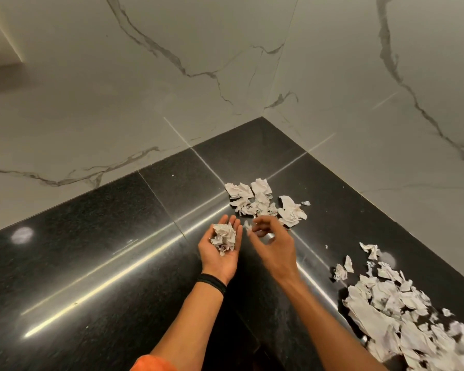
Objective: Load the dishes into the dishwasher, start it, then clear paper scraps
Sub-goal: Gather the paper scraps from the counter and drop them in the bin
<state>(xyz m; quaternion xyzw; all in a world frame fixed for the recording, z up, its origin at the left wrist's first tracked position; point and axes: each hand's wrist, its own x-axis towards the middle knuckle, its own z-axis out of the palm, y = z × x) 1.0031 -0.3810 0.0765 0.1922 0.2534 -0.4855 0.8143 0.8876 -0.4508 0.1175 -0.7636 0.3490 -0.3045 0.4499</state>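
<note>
1. Nearest me, along the right edge of the black counter (91, 250), lies the largest heap of paper scraps (402, 311), torn and crumpled, not yet gathered.
2. Over the middle of the counter, my left hand (221, 253) is palm up, fingers spread and nearly straight, cradling a small wad of scraps (223, 236).
3. Just beside it, my right hand (272, 241) hovers with fingers loosely curled. It is blurred, so I cannot tell whether it pinches a scrap.
4. Farther on, toward the counter's far corner where two marble walls (118, 89) meet, lies a smaller cluster of scraps (263, 202).
5. No dishes or dishwasher show. I judge the paper clearing has barely begun, and most scraps are left to collect.
</note>
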